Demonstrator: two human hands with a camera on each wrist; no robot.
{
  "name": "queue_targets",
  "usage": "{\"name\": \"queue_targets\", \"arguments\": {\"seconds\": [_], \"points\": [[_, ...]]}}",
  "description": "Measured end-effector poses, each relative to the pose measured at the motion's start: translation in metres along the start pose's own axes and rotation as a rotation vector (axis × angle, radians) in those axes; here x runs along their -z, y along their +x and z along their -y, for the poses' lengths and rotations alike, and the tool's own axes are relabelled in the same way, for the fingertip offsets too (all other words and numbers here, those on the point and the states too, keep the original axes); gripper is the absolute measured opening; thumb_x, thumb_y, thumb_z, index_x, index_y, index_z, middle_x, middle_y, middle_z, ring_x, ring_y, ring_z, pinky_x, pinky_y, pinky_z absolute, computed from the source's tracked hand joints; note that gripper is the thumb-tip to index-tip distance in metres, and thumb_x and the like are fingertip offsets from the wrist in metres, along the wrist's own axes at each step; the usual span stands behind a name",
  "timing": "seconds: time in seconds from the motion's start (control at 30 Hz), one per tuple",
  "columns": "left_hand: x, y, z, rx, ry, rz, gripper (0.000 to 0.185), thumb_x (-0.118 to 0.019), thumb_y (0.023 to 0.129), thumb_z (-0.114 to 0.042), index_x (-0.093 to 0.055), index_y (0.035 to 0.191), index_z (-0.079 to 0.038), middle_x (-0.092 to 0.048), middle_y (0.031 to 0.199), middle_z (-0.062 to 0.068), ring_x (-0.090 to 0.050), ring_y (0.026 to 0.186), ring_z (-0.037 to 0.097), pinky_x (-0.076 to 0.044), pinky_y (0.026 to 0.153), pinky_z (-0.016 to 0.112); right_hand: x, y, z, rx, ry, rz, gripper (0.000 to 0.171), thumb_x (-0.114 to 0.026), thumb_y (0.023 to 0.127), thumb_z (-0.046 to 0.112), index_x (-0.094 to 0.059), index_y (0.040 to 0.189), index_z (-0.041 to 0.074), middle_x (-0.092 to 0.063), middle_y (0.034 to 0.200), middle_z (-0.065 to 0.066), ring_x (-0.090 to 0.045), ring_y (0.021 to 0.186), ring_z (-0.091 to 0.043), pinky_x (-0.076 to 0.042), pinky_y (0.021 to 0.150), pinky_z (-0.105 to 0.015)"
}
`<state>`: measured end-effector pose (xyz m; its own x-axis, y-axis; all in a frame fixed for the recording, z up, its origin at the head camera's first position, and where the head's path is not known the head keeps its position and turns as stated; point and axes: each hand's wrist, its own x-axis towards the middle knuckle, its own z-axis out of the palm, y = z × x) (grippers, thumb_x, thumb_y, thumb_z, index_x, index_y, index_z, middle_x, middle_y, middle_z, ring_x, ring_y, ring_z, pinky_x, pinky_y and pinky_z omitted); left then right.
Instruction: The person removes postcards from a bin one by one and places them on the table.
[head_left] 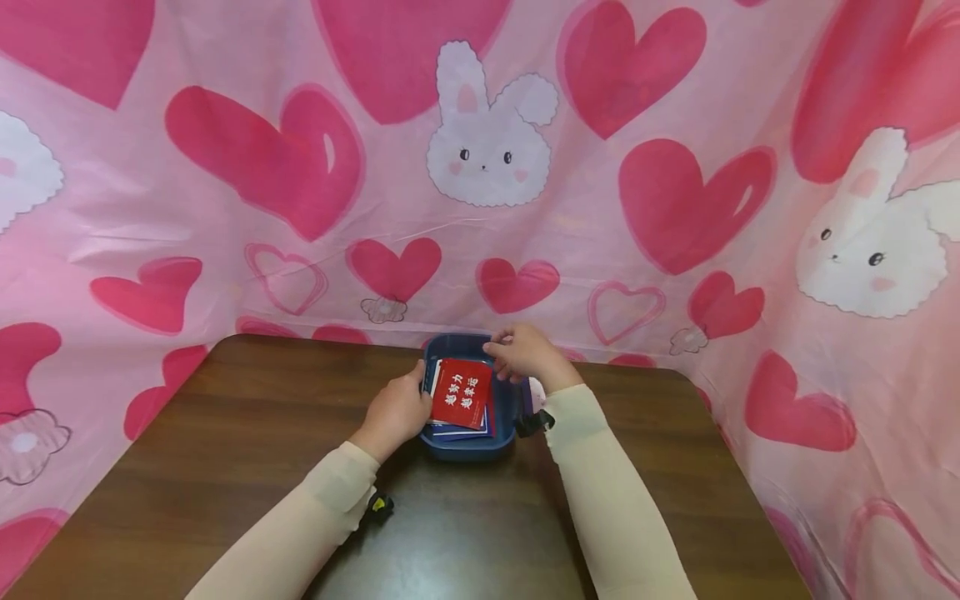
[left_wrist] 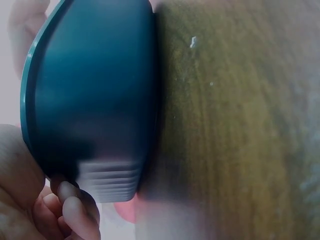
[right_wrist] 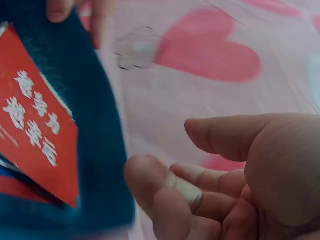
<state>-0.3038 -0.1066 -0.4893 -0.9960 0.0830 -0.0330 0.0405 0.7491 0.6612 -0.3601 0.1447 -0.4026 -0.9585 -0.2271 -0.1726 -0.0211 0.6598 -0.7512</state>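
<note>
A small dark-blue bin (head_left: 468, 446) stands at the far middle of the brown table (head_left: 225, 433). In it lies a stack of cards, topped by a red card (head_left: 461, 392) with white characters. My left hand (head_left: 393, 412) grips the bin's left wall, thumb on the rim. The left wrist view shows the bin's outer wall (left_wrist: 90, 90) with my left hand's curled fingers (left_wrist: 65, 210) at its lower edge. My right hand (head_left: 521, 354) hovers at the bin's far right rim. In the right wrist view, my right hand (right_wrist: 170, 150) is loosely curled and holds nothing, beside the red card (right_wrist: 35, 135) and the bin (right_wrist: 100, 130).
A pink cloth (head_left: 480, 167) with hearts and white rabbits hangs behind and around the table. The cloth drapes close to the table's left, right and far edges. Bare wood (head_left: 465, 533) stretches from the bin to the near edge.
</note>
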Motion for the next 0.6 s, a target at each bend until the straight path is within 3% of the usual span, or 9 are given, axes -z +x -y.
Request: {"name": "queue_targets", "arguments": {"seconds": [0.13, 0.2, 0.4, 0.5, 0.6], "points": [[0.002, 0.0, -0.001, -0.001, -0.001, 0.005, 0.079, -0.069, 0.11, -0.028, -0.035, 0.178, -0.006, -0.058, 0.169, 0.025, -0.073, 0.132, 0.042, -0.061, 0.109, 0.066, -0.017, 0.011, 0.017, -0.054, -0.117, 0.05, 0.051, -0.075, 0.11, 0.032, -0.063, 0.146, -0.002, -0.084, 0.099, -0.021, -0.084, 0.078, -0.028, -0.069, 0.071, -0.036], [0.003, 0.001, -0.001, -0.005, -0.003, 0.005, 0.079, -0.069, 0.11, -0.027, -0.035, 0.178, -0.006, -0.058, 0.169, 0.025, -0.072, 0.133, 0.043, -0.061, 0.11, 0.066, -0.025, 0.017, 0.019, -0.079, -0.177, 0.055, 0.052, -0.076, 0.108, 0.033, -0.064, 0.144, -0.003, -0.083, 0.096, -0.02, -0.083, 0.076, -0.028, -0.069, 0.071, -0.037], [0.0, 0.0, 0.0, 0.004, -0.024, 0.025, 0.081, -0.069, 0.11, -0.028, -0.033, 0.179, -0.006, -0.055, 0.172, 0.023, -0.07, 0.138, 0.043, -0.06, 0.112, 0.065, -0.042, 0.027, 0.014, -0.129, -0.271, 0.018, 0.034, -0.083, 0.102, 0.031, -0.071, 0.112, 0.001, -0.081, 0.087, -0.02, -0.081, 0.067, -0.032, -0.065, 0.059, -0.038], [0.0, 0.0, 0.0, 0.001, -0.023, 0.022, 0.081, -0.069, 0.11, -0.028, -0.033, 0.179, -0.006, -0.056, 0.172, 0.023, -0.071, 0.137, 0.042, -0.061, 0.111, 0.065, -0.05, 0.03, 0.013, -0.124, -0.329, -0.016, 0.034, -0.086, 0.1, 0.031, -0.074, 0.108, 0.001, -0.08, 0.089, -0.018, -0.077, 0.062, -0.029, -0.063, 0.055, -0.037], [0.002, 0.0, -0.001, -0.007, -0.017, 0.017, 0.081, -0.069, 0.11, -0.028, -0.033, 0.179, -0.005, -0.056, 0.171, 0.024, -0.071, 0.137, 0.043, -0.061, 0.111, 0.065, -0.057, 0.03, 0.017, -0.106, -0.421, -0.065, 0.041, -0.088, 0.098, 0.035, -0.077, 0.116, 0.0, -0.08, 0.097, -0.014, -0.076, 0.074, -0.026, -0.069, 0.07, -0.04]]}}
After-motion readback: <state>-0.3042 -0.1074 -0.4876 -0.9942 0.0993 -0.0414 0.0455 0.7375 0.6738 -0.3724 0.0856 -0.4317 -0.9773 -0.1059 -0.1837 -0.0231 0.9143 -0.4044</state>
